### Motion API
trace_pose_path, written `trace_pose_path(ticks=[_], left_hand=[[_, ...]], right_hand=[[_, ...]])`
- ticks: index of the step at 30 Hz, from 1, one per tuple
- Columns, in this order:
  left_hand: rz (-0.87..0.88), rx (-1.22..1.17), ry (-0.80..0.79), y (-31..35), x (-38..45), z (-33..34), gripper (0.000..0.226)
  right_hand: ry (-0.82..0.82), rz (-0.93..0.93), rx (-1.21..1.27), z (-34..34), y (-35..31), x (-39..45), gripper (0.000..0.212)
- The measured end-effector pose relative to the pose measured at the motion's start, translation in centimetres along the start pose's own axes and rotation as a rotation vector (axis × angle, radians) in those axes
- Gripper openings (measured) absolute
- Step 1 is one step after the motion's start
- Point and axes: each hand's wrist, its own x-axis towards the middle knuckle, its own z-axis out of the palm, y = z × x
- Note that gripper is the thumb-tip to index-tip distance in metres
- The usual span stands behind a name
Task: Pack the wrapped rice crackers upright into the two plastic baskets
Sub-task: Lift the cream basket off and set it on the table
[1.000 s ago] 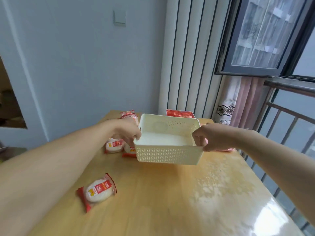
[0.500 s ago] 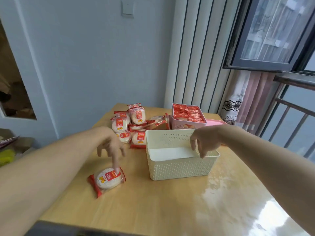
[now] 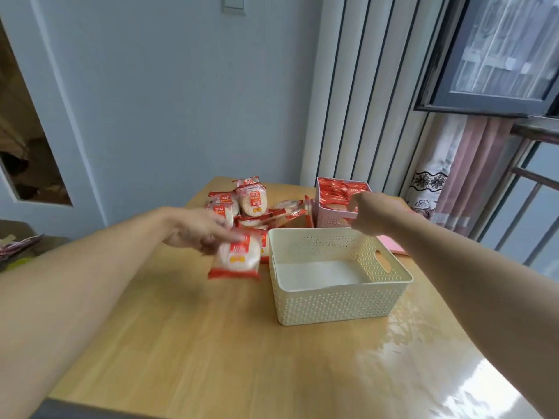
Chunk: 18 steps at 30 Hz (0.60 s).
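A wrapped rice cracker (image 3: pixel 237 259) is held by the fingers of the left hand (image 3: pixel 201 231), lifted off the tabletop (image 3: pixel 211 343) and hanging roughly upright, just left of the cream basket (image 3: pixel 337 300); the hand and the packet are blurred, so the exact grip cannot be made out. The right hand (image 3: pixel 367 214) is stretched out beyond the cream basket's far wall, at the near edge of the pink basket (image 3: pixel 331 219); its fingers are curled, but whether anything is gripped by them cannot be told. The cream basket is seen standing on the tabletop with only its white bottom showing inside. The pink basket, just behind it, is filled with red-wrapped crackers standing on edge. A loose pile of crackers (image 3: pixel 251 204) is heaped on the tabletop to the left of the pink basket, behind the left hand. A flat pink object (image 3: pixel 391 244) is seen lying beside the cream basket's far right corner.
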Motion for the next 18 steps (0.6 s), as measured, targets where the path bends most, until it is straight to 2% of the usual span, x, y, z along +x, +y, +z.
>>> trace_pose_path(ticks=[1, 3, 5, 8, 12, 14, 16, 18], left_hand=[[0.060, -0.101, 0.061, 1.4, -0.1, 0.1, 0.024], [0.153, -0.269, 0.177, 3.9, 0.2, 1.0, 0.017], [0.217, -0.263, 0.223, 5.5, 1.0, 2.8, 0.016], [0.292, 0.054, 0.239, 6.2, 2.8, 5.6, 0.026], [0.299, 0.482, 0.148, 6.0, 3.9, 7.8, 0.039], [0.281, 0.656, 0.141, 5.6, 4.0, 8.1, 0.045], [0.294, 0.647, 0.167, 5.3, 3.9, 7.9, 0.048], [0.358, 0.486, 0.285, 4.9, 4.3, 6.5, 0.041]], right_hand=[[-0.017, 0.080, 0.021, 0.2, 1.0, 0.3, 0.021], [-0.187, 0.208, 0.146, 0.7, 2.6, 0.4, 0.030], [-0.383, 0.234, 0.230, 1.3, 3.1, 0.0, 0.046], [-0.498, 0.149, 0.224, 1.6, 2.2, -1.2, 0.054], [-0.578, 0.036, 0.321, 0.3, -0.6, -2.2, 0.053], [-0.638, -0.002, 0.266, -0.5, -2.0, -2.1, 0.048], [-0.594, -0.026, 0.108, -1.4, -3.0, -1.8, 0.040], [-0.376, -0.082, -0.028, -1.9, -4.1, -0.6, 0.033]])
